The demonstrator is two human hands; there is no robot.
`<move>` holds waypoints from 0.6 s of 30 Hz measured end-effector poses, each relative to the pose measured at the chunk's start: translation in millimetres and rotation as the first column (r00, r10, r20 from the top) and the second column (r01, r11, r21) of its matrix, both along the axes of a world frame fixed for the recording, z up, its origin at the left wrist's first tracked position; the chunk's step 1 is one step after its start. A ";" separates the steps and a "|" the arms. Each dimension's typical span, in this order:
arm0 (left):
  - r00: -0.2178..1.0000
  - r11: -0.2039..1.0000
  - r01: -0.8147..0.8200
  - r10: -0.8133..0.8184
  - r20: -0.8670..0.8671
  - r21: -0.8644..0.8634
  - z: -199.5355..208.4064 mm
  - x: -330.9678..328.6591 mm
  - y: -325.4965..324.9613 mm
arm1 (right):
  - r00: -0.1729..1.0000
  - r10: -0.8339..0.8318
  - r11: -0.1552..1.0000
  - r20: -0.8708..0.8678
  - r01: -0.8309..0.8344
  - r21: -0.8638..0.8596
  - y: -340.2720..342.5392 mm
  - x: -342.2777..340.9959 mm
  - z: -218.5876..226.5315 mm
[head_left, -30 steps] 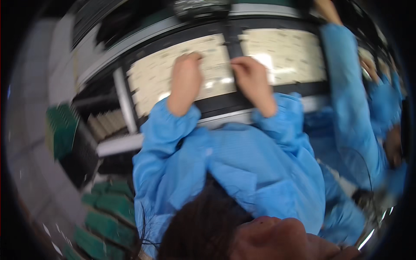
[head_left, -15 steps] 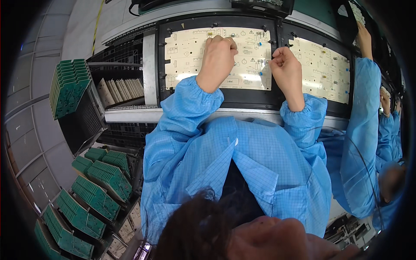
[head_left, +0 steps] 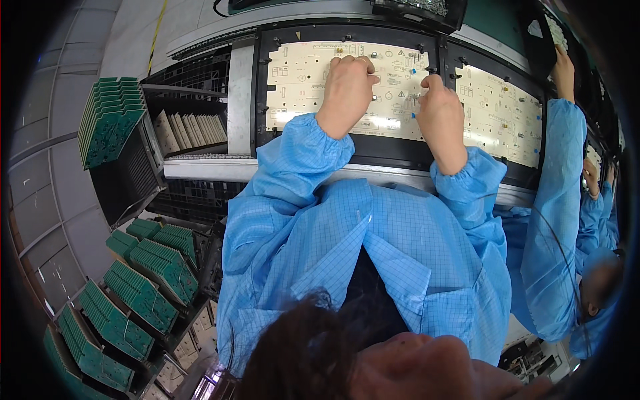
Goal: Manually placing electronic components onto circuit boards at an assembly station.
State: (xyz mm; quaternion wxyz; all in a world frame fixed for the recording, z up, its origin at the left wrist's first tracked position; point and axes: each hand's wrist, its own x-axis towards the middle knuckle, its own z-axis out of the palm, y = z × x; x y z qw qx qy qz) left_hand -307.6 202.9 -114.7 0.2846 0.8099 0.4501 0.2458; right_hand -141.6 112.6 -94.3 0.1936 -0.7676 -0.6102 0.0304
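Observation:
A cream circuit board (head_left: 290,100) with small parts sits in a black frame (head_left: 261,137) in front of me. My left hand (head_left: 348,93) is over the middle of this board, its fingers curled down and their tips mostly hidden. My right hand (head_left: 441,117) is at the board's right edge, thumb and fingers pinched close to small blue parts. Whatever either hand holds is too small or hidden to make out. A second cream board (head_left: 493,110) lies in its own frame just right of my right hand.
Upright pale boards (head_left: 193,131) stand in a rack at the left. Green circuit boards (head_left: 112,120) are stacked beside it, with several more green stacks (head_left: 140,287) lower left. A black bin (head_left: 427,8) stands beyond the frame. At the right, a co-worker's blue sleeve (head_left: 560,160) reaches up.
My right hand has moved left onto the board's right edge. My left hand stays over the middle of the board. The whole scene has shifted slightly in view.

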 end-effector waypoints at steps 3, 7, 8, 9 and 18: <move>0.999 1.000 0.000 0.001 -0.043 0.021 0.9 -2.1 2.6 | 0.997 0.009 0.987 -0.072 0.003 0.162 -14.4 12.9 12.3; 0.987 0.954 0.038 0.011 -0.163 0.296 -3.2 0.6 -0.5 | 0.909 -0.103 0.979 -0.405 0.164 0.118 -39.4 33.7 33.5; 0.987 0.951 0.042 0.008 -0.161 0.305 3.2 6.2 2.1 | 0.909 -0.103 0.978 -0.403 0.168 0.128 -47.9 39.6 33.9; 0.996 0.980 0.070 -0.059 -0.061 0.188 16.4 12.2 6.7 | 0.893 -0.133 0.968 -0.429 0.210 0.138 -55.0 45.4 31.6; 0.946 0.978 0.050 -0.112 0.305 0.203 70.4 75.3 116.1 | 0.847 -0.054 0.966 -0.529 0.178 0.187 -57.7 25.4 25.9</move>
